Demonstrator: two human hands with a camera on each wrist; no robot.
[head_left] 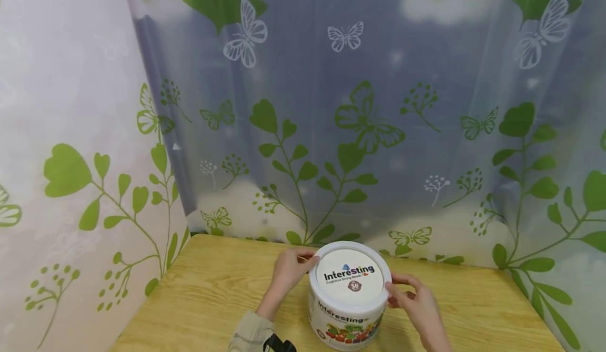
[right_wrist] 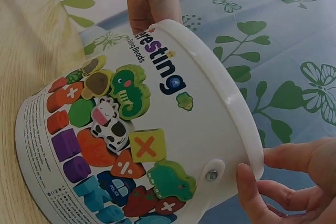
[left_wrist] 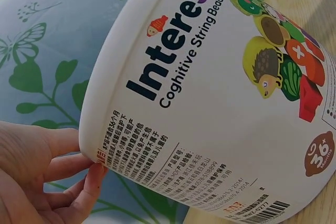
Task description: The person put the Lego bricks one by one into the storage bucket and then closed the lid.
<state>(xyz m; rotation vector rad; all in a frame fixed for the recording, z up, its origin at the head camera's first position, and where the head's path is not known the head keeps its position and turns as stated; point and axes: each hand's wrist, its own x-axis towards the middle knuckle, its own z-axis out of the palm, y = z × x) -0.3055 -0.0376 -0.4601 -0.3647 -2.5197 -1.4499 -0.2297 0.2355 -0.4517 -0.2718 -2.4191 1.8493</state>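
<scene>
A white round bucket [head_left: 347, 325] of string beads stands on the wooden table, its printed lid [head_left: 350, 275] in place. At the lid's left edge my left hand [head_left: 290, 273] pinches the rim between thumb and fingers. My right hand [head_left: 416, 304] grips the rim on the opposite side, thumb and fingertips at the edge. The left wrist view shows the bucket's printed side [left_wrist: 210, 98] close up, with the fingers [left_wrist: 65, 142] at the rim. In the right wrist view, a handle mount with a rivet [right_wrist: 211, 175] sits below the lid.
The bucket stands near the front of the wood-grain table [head_left: 203, 289]. Behind the table hangs a blue-grey curtain [head_left: 303, 78] with green leaves and butterflies. A pale patterned sheet [head_left: 71, 104] covers the left side.
</scene>
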